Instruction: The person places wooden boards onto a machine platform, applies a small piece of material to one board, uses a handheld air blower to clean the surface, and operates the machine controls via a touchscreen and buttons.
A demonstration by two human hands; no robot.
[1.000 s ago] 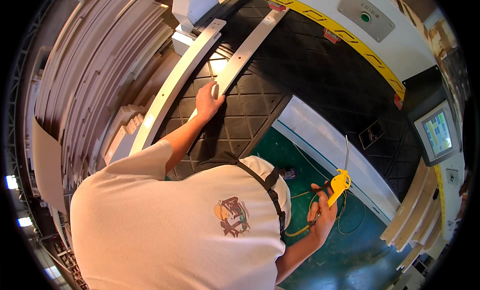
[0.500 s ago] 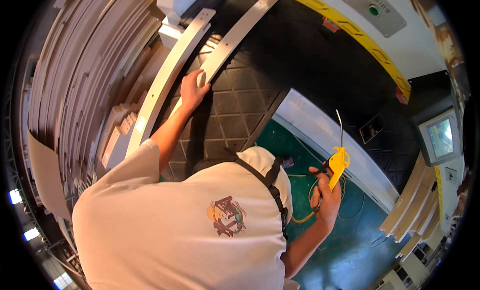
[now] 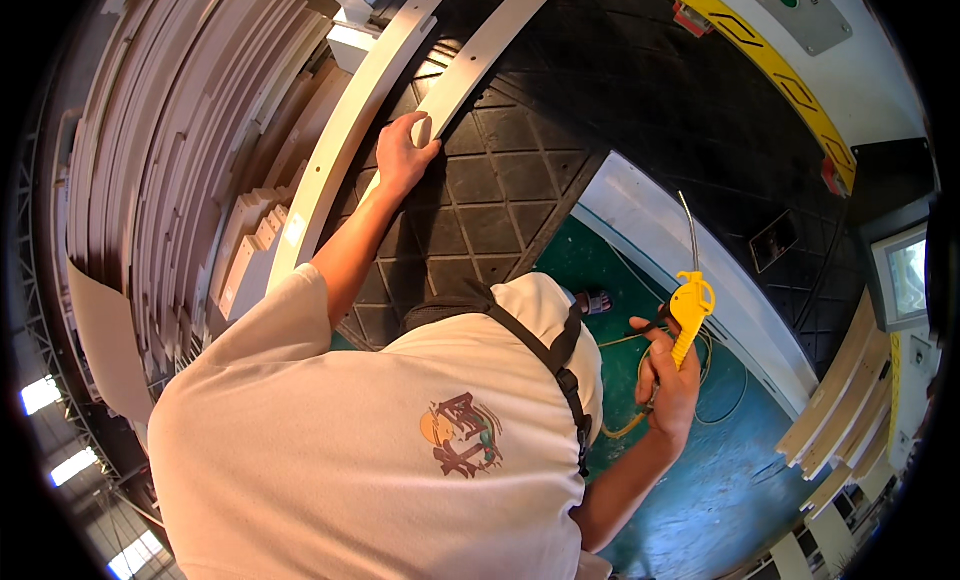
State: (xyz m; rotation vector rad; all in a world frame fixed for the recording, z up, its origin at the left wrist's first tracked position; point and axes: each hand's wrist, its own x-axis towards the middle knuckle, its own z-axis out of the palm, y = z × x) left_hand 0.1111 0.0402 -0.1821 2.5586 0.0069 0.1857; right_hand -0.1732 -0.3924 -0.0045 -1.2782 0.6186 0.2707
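Note:
My left hand (image 3: pixel 404 158) is closed round the edge of a long pale wooden strip (image 3: pixel 470 68), which lies over a dark padded surface with diamond-shaped grooves (image 3: pixel 500 195). Left of that hand runs a second pale strip (image 3: pixel 352 130) with small holes, roughly parallel to the first. On the other side, my right hand (image 3: pixel 672 388) grips a yellow air blow gun (image 3: pixel 690 305) by its handle. Its thin metal nozzle points upward, and a yellow hose (image 3: pixel 625 428) trails from below the hand. The trigger is partly hidden by my fingers.
Stacked boards (image 3: pixel 190 130) fill the left side. A yellow-edged machine beam (image 3: pixel 765 55) with red blocks crosses the upper right, near a screen (image 3: pixel 905 280). A white metal ledge (image 3: pixel 690 270) borders the green floor (image 3: pixel 690 510). More planks (image 3: pixel 845 420) lie at right.
The whole view has shifted, so most things sit a little farther right in the picture. Both hands keep their holds on the strip and the blow gun.

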